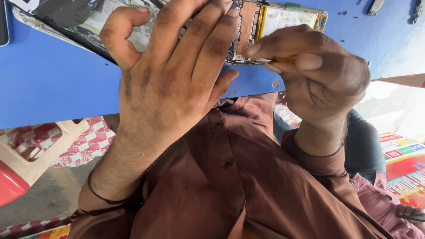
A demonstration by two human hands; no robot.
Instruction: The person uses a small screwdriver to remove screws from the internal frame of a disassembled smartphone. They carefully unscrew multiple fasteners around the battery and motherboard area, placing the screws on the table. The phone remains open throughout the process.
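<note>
An opened phone lies on the blue table, its circuit board and pale battery exposed. My left hand rests flat on the phone with the fingers spread, pressing it down and covering its middle. My right hand is closed around a thin tool with an orange shaft. The tool's tip touches the lower edge of the phone near the board. A detached panel with a torn dark film lies under my left fingers at the upper left.
Small screws and grey parts lie on the table's far right. A dark device edge shows at the far left. Below the table are a beige and red plastic chair, a checkered cloth and a colourful printed sheet.
</note>
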